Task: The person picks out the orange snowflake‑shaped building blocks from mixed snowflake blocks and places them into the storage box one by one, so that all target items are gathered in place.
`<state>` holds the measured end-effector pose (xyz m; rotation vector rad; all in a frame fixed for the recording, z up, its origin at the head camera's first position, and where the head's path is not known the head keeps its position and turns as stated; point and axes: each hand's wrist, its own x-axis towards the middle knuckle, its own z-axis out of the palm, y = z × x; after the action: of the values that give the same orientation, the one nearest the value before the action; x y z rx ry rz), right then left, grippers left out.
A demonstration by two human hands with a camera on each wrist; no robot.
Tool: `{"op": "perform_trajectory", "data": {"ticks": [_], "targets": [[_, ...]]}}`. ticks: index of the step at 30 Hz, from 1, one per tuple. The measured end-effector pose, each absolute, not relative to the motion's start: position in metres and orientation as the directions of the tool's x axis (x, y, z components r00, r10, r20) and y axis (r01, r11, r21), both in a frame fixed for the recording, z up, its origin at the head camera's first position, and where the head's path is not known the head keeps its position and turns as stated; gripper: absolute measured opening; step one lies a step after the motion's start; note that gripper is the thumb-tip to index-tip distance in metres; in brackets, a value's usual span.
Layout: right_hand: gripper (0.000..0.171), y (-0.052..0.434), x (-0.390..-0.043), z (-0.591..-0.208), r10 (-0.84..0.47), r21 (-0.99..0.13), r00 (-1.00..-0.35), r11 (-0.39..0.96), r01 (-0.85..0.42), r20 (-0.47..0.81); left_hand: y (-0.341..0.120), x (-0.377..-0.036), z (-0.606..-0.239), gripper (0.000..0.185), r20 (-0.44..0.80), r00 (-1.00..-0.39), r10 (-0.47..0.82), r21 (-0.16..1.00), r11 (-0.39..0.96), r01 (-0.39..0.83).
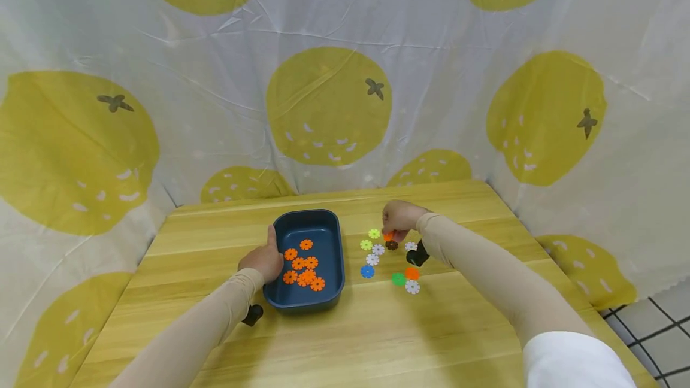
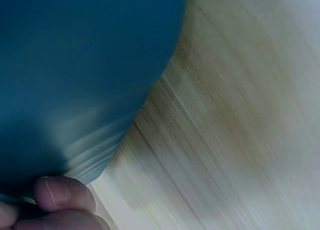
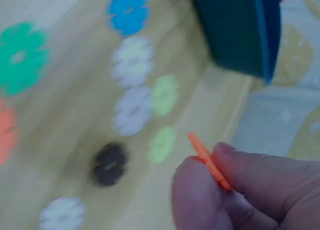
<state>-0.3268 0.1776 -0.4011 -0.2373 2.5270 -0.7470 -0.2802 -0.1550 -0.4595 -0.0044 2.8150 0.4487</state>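
Note:
My left hand [image 1: 264, 261] grips the left wall of a dark blue rectangular tray [image 1: 341, 256], thumb along its rim; in the left wrist view its fingertips [image 2: 62, 194] touch the outer wall. Several orange snowflake discs [image 1: 306, 244] lie inside the tray. Over the loose pieces to the right, my right hand [image 1: 401, 217] pinches one orange snowflake disc [image 3: 209, 160] between thumb and finger, seen edge-on in the right wrist view. Just below that hand a dark brown disc [image 3: 110, 164] lies on the table.
Yellow-green [image 1: 366, 245], white [image 1: 372, 259], blue [image 1: 368, 271] and green discs [image 1: 398, 279] lie on the wooden table [image 1: 377, 340] right of the tray, with another orange disc [image 1: 412, 273] among them. A lemon-print curtain [image 1: 329, 106] hangs behind the table.

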Motion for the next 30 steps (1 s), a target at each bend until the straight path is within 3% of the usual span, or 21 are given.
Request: {"op": "perform_trajectory", "data": {"ticks": [7, 14, 22, 30], "targets": [[0.009, 0.098, -0.331, -0.391, -0.476, -0.615, -0.822, 0.761, -0.207, -0.313, -0.153, -0.279, -0.462, 0.077, -0.293, -0.955, 0.036, 0.298, 0.953, -0.056], [0.013, 0.042, -0.320, -0.415, -0.553, -0.496, -0.767, 0.790, -0.360, -0.324, -0.150, -0.279, -0.465, 0.079, -0.282, -0.958, 0.043, 0.283, 0.958, -0.040], [0.011, 0.022, -0.319, -0.423, -0.505, -0.377, -0.795, 0.846, -0.378, -0.337, -0.151, -0.280, -0.465, 0.080, -0.274, -0.960, 0.058, 0.289, 0.957, -0.025], [0.014, 0.032, -0.326, -0.407, -0.550, -0.482, -0.769, 0.796, -0.366, -0.325, -0.160, -0.283, -0.463, 0.080, -0.267, -0.962, 0.049, 0.298, 0.954, -0.035]]}}
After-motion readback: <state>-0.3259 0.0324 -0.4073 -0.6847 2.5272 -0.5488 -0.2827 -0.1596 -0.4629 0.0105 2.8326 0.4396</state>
